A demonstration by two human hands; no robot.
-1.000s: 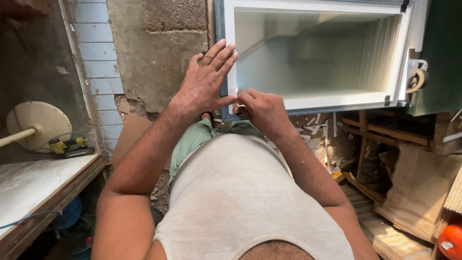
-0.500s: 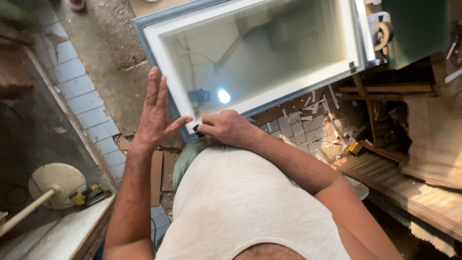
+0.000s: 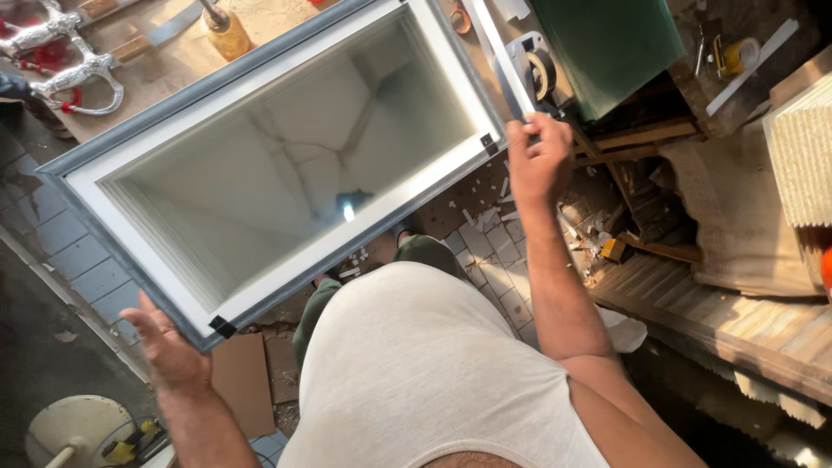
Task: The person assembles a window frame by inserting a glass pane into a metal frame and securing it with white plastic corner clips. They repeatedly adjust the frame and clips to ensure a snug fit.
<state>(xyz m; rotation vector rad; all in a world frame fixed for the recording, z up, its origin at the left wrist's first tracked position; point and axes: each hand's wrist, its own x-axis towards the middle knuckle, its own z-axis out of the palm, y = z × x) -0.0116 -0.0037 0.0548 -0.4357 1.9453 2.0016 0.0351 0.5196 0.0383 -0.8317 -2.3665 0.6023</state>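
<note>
Item: large grey-and-white framed glass panel (image 3: pixel 286 156), held flat between both hands. Left hand (image 3: pixel 173 347) cups its near-left corner, fingers curled underneath. Right hand (image 3: pixel 536 160) wraps the right corner, fingers closed. Handling advice: keep grips opposed, level, steady.

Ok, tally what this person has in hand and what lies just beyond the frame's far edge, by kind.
Glazed frame, held by left hand and right hand: 1
Black corner clips: 2
Silver handles: 2
Brown bottle: 1
Total: 6
</note>
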